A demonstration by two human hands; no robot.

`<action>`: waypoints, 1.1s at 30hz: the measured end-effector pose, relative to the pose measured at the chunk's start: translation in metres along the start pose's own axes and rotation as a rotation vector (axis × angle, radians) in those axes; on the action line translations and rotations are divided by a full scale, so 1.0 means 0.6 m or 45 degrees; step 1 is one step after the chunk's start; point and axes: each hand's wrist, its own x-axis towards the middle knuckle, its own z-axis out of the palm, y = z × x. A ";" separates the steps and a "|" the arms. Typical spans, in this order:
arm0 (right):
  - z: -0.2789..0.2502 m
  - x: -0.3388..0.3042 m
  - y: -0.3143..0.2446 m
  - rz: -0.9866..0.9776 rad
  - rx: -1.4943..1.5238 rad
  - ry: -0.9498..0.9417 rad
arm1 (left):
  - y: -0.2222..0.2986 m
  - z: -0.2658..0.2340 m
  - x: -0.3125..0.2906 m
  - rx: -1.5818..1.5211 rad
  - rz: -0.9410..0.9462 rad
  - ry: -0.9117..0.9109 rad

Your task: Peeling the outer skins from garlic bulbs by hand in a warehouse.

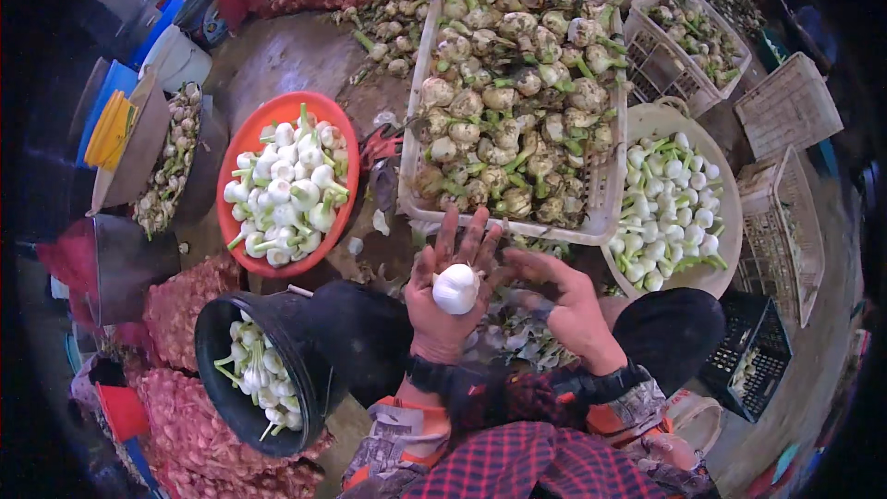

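Two hands: left (448,291) cups one peeled garlic bulb (456,288), right (564,300) open, empty.

Smooth, papery-white garlic bulb (455,288) — glossy orange plastic basin (248,143), white plastic lattice crate (605,194).
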 end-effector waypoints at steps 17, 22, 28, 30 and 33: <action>-0.017 0.000 0.040 -0.211 -0.181 0.149 | 0.013 -0.023 -0.036 1.625 -0.159 0.406; 0.009 0.002 0.021 -0.030 -0.055 0.175 | 0.005 0.009 -0.032 1.863 0.215 0.156; 0.026 0.011 0.023 -0.044 -0.168 0.206 | 0.008 0.012 -0.042 1.307 0.110 0.196; 0.015 0.027 0.092 0.013 -0.226 0.374 | 0.011 0.001 -0.045 1.067 0.067 0.158; 0.008 0.028 0.093 -0.066 -0.422 0.431 | 0.018 0.002 -0.051 1.328 0.120 0.144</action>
